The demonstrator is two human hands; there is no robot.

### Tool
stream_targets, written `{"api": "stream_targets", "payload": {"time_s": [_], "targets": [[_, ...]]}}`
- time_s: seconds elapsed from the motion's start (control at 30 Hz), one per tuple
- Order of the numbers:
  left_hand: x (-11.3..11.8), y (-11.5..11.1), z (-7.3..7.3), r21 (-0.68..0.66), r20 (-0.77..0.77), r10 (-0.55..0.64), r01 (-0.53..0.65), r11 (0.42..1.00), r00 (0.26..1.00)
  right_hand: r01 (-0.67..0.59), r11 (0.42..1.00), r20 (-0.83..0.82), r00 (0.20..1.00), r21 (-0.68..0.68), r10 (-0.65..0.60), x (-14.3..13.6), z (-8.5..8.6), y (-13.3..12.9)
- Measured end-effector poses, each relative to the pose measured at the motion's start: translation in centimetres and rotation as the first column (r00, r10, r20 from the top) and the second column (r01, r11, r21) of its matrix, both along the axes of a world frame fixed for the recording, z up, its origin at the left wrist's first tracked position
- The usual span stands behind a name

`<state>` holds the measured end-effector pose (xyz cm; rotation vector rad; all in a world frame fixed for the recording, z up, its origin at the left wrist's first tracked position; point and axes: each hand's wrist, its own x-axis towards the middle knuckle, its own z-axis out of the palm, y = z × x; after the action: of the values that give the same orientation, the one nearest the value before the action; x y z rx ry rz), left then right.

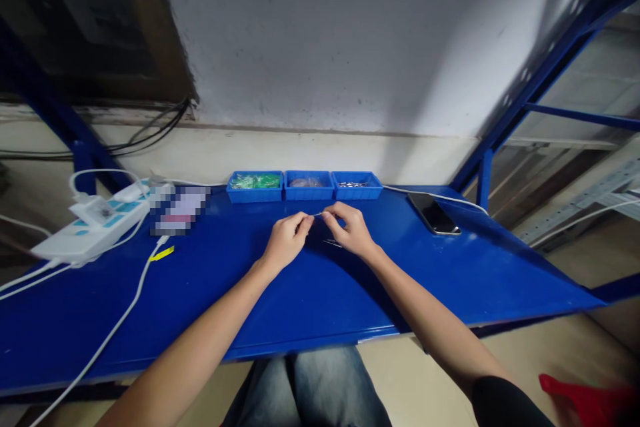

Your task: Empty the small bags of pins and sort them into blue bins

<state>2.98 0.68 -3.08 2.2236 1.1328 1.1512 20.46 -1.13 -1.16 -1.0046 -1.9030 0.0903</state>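
Over the middle of the blue table, my left hand and my right hand are held close together, fingers pinched. Between their fingertips stretches a thin, pale, short piece, too small to name; both hands appear to grip it. Just below my right hand, a few thin silvery pieces lie on the tabletop. Beyond the hands stand three small blue bins in a row: a left bin with green, clear-wrapped items, a middle bin with clear plastic-looking items, and a right bin with slim metallic pieces.
A dark phone lies on the right of the blue table. At left are a white power strip, a blurred-out device and a white cable with a yellow tag. Blue frame posts and a wall border the table.
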Motion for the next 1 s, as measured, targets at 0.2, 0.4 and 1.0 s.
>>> {"api": "stream_targets", "payload": {"time_s": [0.2,0.4,1.0], "targets": [[1.7,0.1,-1.5,-0.014,-0.247,-0.069,0.068,0.998,0.967,0.488,0.827,-0.249,0.869,0.280,-0.428,3.6,2.2,0.5],[2.5,0.0,-1.7,0.019,-0.380,-0.099,0.115,0.993,0.920,0.558,0.829,0.045,0.830,-0.040,-0.556,6.0,1.3,3.6],[-1.7,2.1,-1.0,-0.117,-0.253,0.078,-0.110,0.987,0.964,0.299,0.927,0.047,0.954,-0.227,-0.296,1.5,-2.3,2.2]]}}
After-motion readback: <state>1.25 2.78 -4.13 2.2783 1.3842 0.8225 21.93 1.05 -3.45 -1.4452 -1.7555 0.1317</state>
